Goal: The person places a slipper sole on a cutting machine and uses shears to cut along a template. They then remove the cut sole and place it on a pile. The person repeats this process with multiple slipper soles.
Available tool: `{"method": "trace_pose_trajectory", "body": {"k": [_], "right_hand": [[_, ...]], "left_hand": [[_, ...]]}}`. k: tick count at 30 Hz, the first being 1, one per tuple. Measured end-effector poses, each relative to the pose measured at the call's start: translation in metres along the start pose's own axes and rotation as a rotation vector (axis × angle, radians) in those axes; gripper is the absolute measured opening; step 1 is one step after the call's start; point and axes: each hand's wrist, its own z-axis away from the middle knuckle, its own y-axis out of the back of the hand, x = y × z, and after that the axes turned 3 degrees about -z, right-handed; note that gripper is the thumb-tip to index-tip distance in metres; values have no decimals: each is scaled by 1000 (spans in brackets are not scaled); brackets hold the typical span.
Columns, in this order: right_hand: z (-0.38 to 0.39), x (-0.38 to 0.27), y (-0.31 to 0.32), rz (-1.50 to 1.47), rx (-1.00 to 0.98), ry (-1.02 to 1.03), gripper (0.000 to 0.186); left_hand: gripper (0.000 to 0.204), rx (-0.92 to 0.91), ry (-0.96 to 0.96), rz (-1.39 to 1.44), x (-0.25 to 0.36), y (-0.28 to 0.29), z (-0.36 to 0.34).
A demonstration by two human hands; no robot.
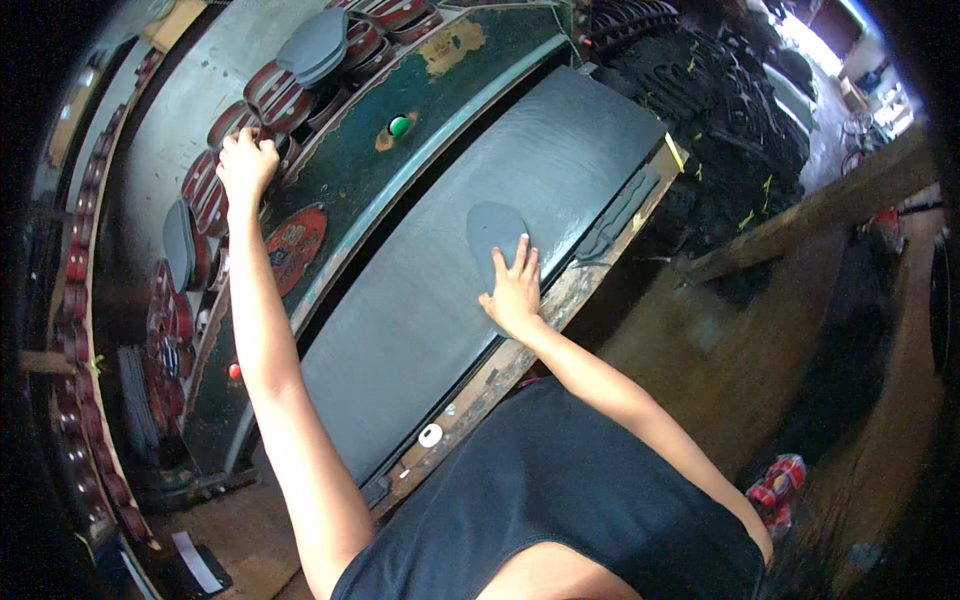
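My right hand lies with fingers spread on a grey sole-shaped piece, pressing it against a wide grey sheet. The piece's lower part is under my hand. Far left, my left arm stretches across a green metal beam. There my left hand has its fingers curled over the edge of a red sole-shaped cutting die; the fingertips are partly hidden. More red cutting dies stand around it, and a stack of grey sole pieces rests on some of them.
On the beam sit a green button and a red button. Dark grey offcuts lie along the sheet's near edge. A heap of black scrap fills the far right, beside a slanted wooden beam. Shelved dies line the left.
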Motion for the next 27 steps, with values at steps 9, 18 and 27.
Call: {"method": "trace_pose_trajectory", "body": {"k": [9,18,27], "right_hand": [[9,30,46,-329,-28,-110,76],[11,56,148,-1370,-170,32,65],[20,51,168,-1409,-126,116,64]], "left_hand": [[67,-312,-5,-19,-15,0,-21],[74,-437,-52,218,-25,-6,-54],[36,45,362,1351,-65,78,-52]]}}
